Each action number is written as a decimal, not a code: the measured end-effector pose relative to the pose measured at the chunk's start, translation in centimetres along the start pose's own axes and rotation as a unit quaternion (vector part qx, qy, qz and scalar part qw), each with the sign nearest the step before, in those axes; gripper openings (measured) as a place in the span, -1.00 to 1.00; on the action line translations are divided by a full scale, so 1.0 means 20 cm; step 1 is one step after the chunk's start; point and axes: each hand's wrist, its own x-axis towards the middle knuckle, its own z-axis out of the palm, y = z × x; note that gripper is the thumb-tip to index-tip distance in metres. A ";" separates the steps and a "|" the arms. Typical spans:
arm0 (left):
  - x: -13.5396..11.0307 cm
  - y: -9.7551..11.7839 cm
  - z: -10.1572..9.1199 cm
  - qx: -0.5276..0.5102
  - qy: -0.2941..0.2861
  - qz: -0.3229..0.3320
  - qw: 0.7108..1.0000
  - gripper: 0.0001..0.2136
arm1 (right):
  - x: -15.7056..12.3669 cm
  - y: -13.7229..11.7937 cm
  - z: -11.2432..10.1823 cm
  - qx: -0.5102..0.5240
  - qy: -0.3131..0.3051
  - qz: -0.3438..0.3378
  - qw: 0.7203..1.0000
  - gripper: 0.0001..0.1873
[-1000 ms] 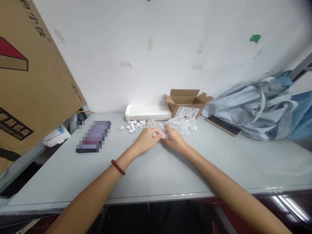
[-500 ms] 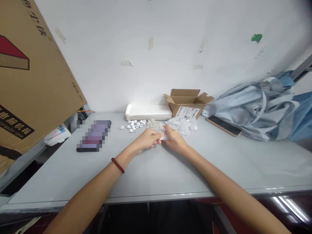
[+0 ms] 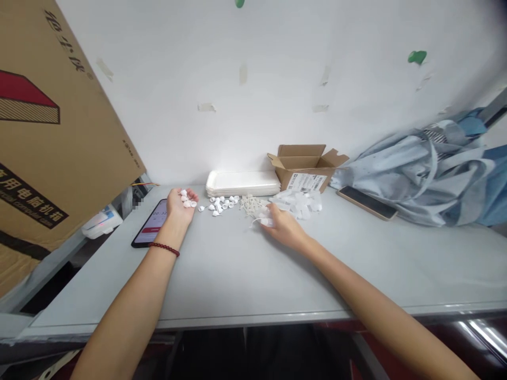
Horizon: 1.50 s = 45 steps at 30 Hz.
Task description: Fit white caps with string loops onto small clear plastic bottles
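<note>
My left hand [image 3: 179, 207] is turned palm up over the far end of the phone, its fingers curled round several small white caps [image 3: 189, 203]. More white caps [image 3: 222, 202] lie in a loose cluster to its right. My right hand [image 3: 283, 226] grips a translucent white plastic piece [image 3: 264, 221], partly covered by the fingers, with a thin white strand sticking out to the left. Just beyond that hand are a pile of small beige-white parts [image 3: 251, 205] and a heap of translucent plastic pieces [image 3: 304, 205].
A stack of white trays [image 3: 243, 182] stands against the wall beside an open cardboard box [image 3: 303, 171]. At left are a lit phone [image 3: 144, 232] and a large carton [image 3: 59, 132]. To the right lie another phone [image 3: 366, 202] and a pale blue cloth bag [image 3: 412, 169].
My left hand has moved left, away from my right hand, and now cups white caps in its palm. My right hand stays in nearly the same place, holding the translucent piece.
</note>
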 end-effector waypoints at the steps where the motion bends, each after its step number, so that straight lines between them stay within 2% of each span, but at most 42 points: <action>1: 0.01 -0.01 0.00 0.000 0.013 -0.011 1.000 -0.81 | 0.00 0.00 0.00 -0.001 -0.002 0.002 1.000 -0.58; 3: 0.01 -0.05 0.00 0.007 0.031 -0.029 0.999 -0.82 | 0.00 0.00 0.00 -0.002 -0.003 0.002 1.000 -0.58; 6: -0.02 -0.12 0.03 0.027 0.030 0.005 0.999 -0.87 | 0.00 0.00 0.00 -0.001 0.000 -0.001 1.000 -0.58; 10: -0.06 -0.21 0.06 0.052 -0.014 0.052 0.997 -0.86 | 0.00 0.00 -0.01 -0.002 -0.004 0.003 1.000 -0.57; 16: -0.10 -0.31 0.07 0.113 -0.069 0.087 0.987 -0.68 | 0.00 0.01 0.01 0.010 0.004 0.002 1.000 -0.58; 22: -0.13 -0.33 0.08 0.118 -0.066 0.112 0.985 -0.63 | 0.00 0.00 0.00 0.034 0.007 0.017 0.999 -0.53; 26: -0.13 -0.31 0.09 0.086 -0.057 0.102 0.990 -0.66 | 0.00 0.00 -0.01 0.124 0.016 0.046 0.991 -0.51; 30: -0.12 -0.30 0.08 0.084 -0.044 0.113 0.989 -0.68 | 0.01 0.00 -0.04 0.245 0.039 0.080 0.965 -0.50; 34: -0.09 -0.30 0.07 0.090 -0.040 0.127 0.987 -0.69 | 0.01 -0.03 -0.08 0.397 -0.008 0.148 0.906 -0.45; 39: -0.09 -0.30 0.07 0.096 -0.035 0.128 0.986 -0.73 | 0.00 -0.04 -0.10 0.516 -0.046 0.088 0.851 -0.69; 43: -0.08 -0.31 0.07 0.105 -0.026 0.131 0.986 -0.78 | 0.00 -0.02 -0.08 0.555 -0.056 0.086 0.826 -0.69; 45: -0.09 -0.30 0.06 0.150 -0.018 0.165 0.975 -0.80 | 0.00 -0.03 -0.08 0.561 -0.062 0.088 0.821 -0.67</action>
